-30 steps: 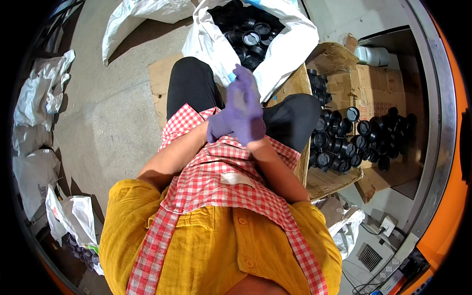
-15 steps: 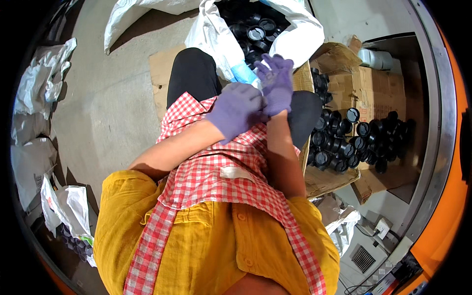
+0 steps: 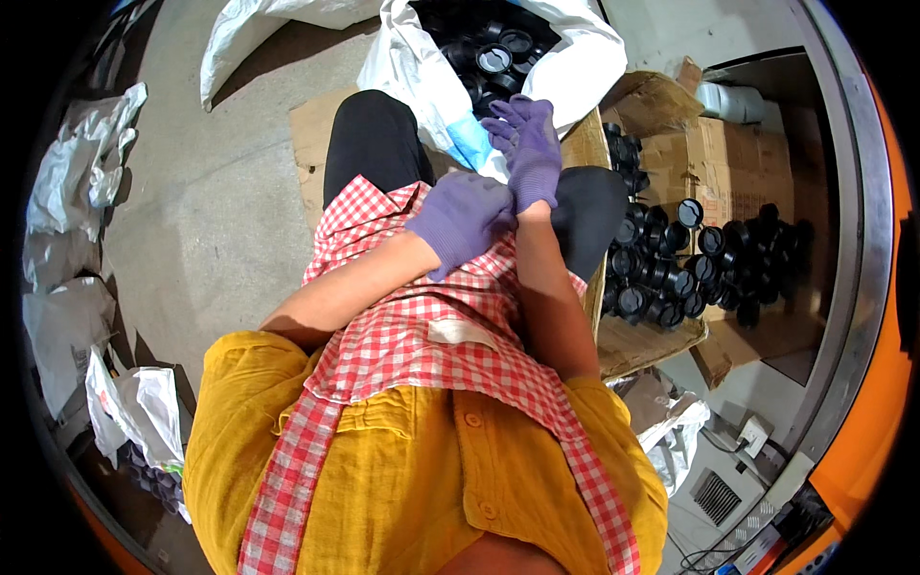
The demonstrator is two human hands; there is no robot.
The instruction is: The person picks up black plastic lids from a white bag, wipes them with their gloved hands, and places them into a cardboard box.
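Both my hands wear purple knitted gloves and are close together above my lap. My left hand (image 3: pixel 464 220) is closed at my right wrist, on the cuff of the right glove (image 3: pixel 535 188); its fingertips are partly hidden. Palm up, my right hand (image 3: pixel 530 144) holds nothing, its fingers apart and pointing away from me. Just beyond it stands an open white sack (image 3: pixel 407 72) filled with round black plastic parts (image 3: pixel 494 59). The red-and-white checked apron (image 3: pixel 422 331) lies across my lap below the hands.
To my right, an open cardboard box (image 3: pixel 656 350) holds many black plastic parts (image 3: pixel 661 273). A metal-edged orange frame (image 3: pixel 877 383) runs along the far right. White plastic bags (image 3: pixel 81 172) line the left side. Flat cardboard (image 3: pixel 311 134) lies beside my left knee.
My right hand has shifted slightly left and toward me, its fingers turning left. My left hand stays at the right wrist. The view has shifted a little.
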